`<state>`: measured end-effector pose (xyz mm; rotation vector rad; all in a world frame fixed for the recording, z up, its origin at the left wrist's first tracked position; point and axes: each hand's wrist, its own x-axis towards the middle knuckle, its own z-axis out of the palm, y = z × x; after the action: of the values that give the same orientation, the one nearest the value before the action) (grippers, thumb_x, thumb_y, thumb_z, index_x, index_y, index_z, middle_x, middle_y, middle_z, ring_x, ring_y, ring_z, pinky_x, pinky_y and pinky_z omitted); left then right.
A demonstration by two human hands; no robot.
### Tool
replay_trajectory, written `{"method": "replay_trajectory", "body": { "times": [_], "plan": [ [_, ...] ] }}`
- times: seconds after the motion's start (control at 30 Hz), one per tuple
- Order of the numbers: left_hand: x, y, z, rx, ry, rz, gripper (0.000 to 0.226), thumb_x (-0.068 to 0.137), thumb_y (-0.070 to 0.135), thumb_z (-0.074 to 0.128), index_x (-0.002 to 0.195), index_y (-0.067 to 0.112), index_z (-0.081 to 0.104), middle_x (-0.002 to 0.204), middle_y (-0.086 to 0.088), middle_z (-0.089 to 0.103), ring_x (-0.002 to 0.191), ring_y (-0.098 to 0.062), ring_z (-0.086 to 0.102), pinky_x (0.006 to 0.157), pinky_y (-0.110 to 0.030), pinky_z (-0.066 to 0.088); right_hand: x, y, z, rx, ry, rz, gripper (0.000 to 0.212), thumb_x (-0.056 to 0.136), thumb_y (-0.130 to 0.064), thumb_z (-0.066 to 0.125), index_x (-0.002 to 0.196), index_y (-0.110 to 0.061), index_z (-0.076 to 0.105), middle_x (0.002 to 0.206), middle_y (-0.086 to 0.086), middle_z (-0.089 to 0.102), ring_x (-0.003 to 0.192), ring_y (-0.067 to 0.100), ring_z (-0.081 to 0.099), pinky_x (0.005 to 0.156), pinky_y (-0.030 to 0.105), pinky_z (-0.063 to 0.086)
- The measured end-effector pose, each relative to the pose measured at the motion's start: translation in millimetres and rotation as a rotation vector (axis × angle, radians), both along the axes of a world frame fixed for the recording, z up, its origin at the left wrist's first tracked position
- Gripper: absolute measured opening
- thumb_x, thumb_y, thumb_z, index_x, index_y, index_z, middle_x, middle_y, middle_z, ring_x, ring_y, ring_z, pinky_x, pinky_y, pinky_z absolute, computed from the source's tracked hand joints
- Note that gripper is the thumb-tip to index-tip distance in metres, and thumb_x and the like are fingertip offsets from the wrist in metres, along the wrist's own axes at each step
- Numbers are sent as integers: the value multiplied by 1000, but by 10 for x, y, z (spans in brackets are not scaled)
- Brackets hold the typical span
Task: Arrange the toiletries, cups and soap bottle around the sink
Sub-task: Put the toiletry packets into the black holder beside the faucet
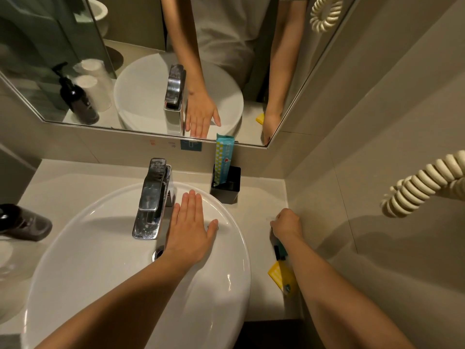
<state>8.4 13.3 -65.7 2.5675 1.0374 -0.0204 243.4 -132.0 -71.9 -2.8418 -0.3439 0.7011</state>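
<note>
My left hand (192,226) lies flat and open over the white sink bowl (226,285), just right of the chrome tap (151,200). My right hand (286,224) is curled on the counter beside the right wall, gripping the top of a teal toiletry packet (279,250). A yellow packet (279,274) lies under my right forearm. A blue-and-yellow packet (222,159) stands upright in a black holder (226,187) at the back. The dark soap bottle (22,222) sits at the far left. Clear cups (5,258) stand below it, partly cut off.
A mirror (141,34) covers the back wall and reflects the sink, bottle and cups. A coiled cream cord (422,182) hangs on the right wall. The beige counter (261,200) is narrow between sink and wall.
</note>
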Motion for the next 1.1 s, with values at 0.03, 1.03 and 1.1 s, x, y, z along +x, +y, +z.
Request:
{"method": "replay_trajectory", "body": {
  "times": [0.03,1.03,1.1],
  "plan": [
    [-1,-1,-3,2,2,-1,85,101,64,17,161,10,-11,170,-9,-17,156,-23,-19,125,-40,-14,7,10,9,5,11,-4,6,90,-13,64,87,-7,64,94,12,70,84,29,66,69,34,57],
    [-9,-8,-39,12,-2,-4,88,96,67,6,161,11,-11,170,-8,-16,156,-21,-20,127,-42,-9,-288,210,810,485,150,155,6,99,-18,56,97,-14,60,85,5,66,80,23,67,65,30,56],
    [-9,-11,-54,19,-5,-3,87,96,67,8,161,11,-10,170,-8,-15,156,-22,-18,127,-42,-7,-278,180,832,433,155,172,15,96,-17,59,88,-6,66,84,14,69,79,30,68,66,37,56]
  ]
}}
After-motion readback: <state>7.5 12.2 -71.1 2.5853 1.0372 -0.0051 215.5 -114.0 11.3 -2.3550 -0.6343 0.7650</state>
